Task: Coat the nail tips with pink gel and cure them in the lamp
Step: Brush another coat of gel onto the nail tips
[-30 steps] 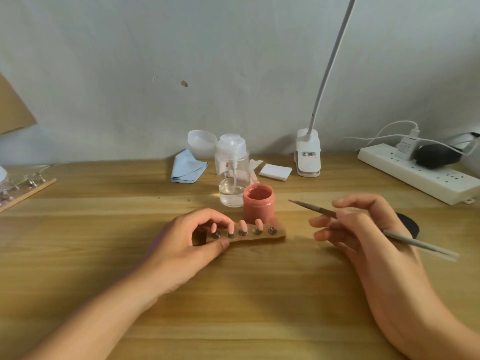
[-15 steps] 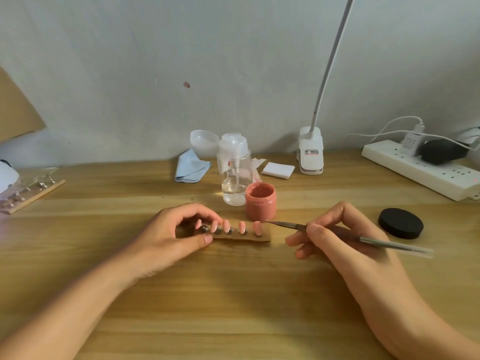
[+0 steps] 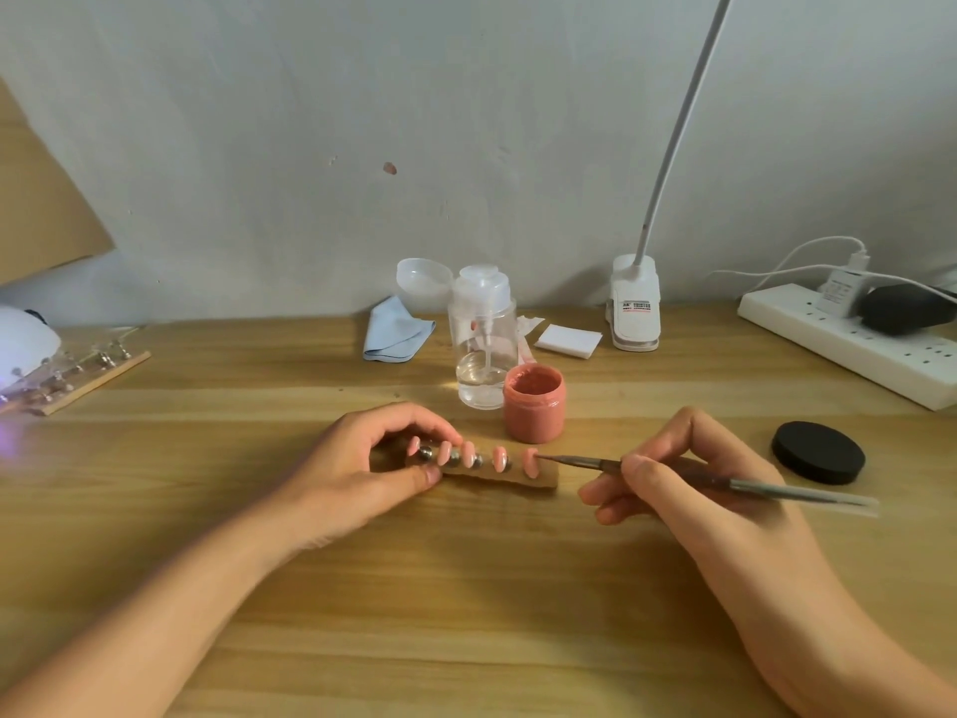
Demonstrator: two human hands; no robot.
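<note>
A small wooden strip (image 3: 544,478) lies on the desk with several pink nail tips (image 3: 498,457) standing on metal studs. My left hand (image 3: 357,469) grips the strip's left end between thumb and curled fingers. My right hand (image 3: 689,484) holds a thin grey brush (image 3: 777,490) like a pen, and its tip touches the rightmost nail tip (image 3: 529,461). An open jar of pink gel (image 3: 533,410) stands just behind the strip. The white curing lamp (image 3: 23,344) shows partly at the far left edge.
Behind the jar stands a clear pump bottle (image 3: 484,349), with a blue cloth (image 3: 396,329) and white pads (image 3: 568,340) near it. A black lid (image 3: 818,452) lies to the right. A clip lamp (image 3: 634,313) and a power strip (image 3: 849,344) sit at the back right. Another nail holder (image 3: 77,378) lies at the left.
My right hand has come down and leftward, bringing the brush tip from the air onto the rightmost nail tip. The view has shifted, bringing the curing lamp into sight at the left.
</note>
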